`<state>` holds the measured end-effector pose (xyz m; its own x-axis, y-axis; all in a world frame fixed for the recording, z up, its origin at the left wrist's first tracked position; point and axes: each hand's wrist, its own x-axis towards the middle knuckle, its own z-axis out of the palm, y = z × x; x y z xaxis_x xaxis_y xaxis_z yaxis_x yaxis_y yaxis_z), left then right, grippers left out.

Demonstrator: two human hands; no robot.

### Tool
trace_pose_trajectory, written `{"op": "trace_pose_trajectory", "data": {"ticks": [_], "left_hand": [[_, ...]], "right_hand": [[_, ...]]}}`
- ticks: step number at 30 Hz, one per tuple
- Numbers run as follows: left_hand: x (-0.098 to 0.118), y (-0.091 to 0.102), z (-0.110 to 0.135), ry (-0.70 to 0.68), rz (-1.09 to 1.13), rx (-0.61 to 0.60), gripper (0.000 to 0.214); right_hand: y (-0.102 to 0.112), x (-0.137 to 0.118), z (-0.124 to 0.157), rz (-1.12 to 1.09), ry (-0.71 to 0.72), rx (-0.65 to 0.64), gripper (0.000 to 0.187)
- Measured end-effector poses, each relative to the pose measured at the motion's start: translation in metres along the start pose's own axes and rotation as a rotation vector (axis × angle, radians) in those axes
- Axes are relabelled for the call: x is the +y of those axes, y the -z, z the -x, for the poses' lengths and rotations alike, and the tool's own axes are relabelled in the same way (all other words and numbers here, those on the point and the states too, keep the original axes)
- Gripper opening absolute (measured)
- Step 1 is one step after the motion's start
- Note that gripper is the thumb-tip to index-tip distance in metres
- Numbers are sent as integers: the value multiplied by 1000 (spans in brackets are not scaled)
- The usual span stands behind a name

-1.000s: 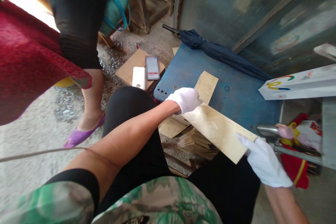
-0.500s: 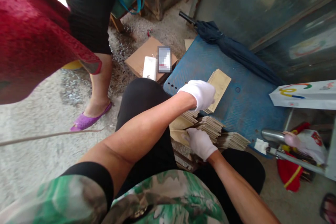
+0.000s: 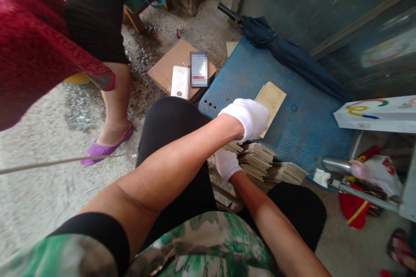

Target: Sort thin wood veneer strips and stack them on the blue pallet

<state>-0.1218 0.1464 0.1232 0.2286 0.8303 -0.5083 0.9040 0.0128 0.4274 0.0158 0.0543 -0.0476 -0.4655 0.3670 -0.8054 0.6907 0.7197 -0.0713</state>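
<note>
A fanned stack of thin pale wooden sheets (image 3: 260,162) lies on the near edge of a blue board (image 3: 302,125), between my knees. My left hand (image 3: 249,117), in a white glove, rests on top of the stack with its fingers curled down over the sheets. Another pale sheet (image 3: 272,97) sticks out beyond it. My right hand (image 3: 226,163), also gloved, is closed around the stack's near left end, partly tucked under my left forearm. Its fingertips are hidden by the sheets.
Another person stands at the left in a purple slipper (image 3: 104,150), beside a red cloth (image 3: 39,47). A cardboard box (image 3: 169,62) carries a white flat object (image 3: 180,82). A folded dark umbrella (image 3: 289,56), a white paper bag (image 3: 373,114), a metal bar (image 3: 336,165) and a red bundle (image 3: 354,212) sit to the right.
A second ago both hands held one wide sheet above the board. That sheet is down now, my right hand has swung left to the stack's near end, and my left hand stays on top.
</note>
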Motion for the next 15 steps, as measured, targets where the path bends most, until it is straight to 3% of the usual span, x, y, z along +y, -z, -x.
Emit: {"op": "trace_pose_trajectory", "data": {"ticks": [4,9,15], "left_hand": [[2,0,-4,-1,-13,-25,34],[5,-1,-8,5,-19,-18,36],[5,-5,-14,-6,-34,-22,35]], "right_hand": [[-4,13,-2,-80,13,52,31],[-10,40,6,-386,1,198,32],[-8,77,20,-652,-109,587,28]]}}
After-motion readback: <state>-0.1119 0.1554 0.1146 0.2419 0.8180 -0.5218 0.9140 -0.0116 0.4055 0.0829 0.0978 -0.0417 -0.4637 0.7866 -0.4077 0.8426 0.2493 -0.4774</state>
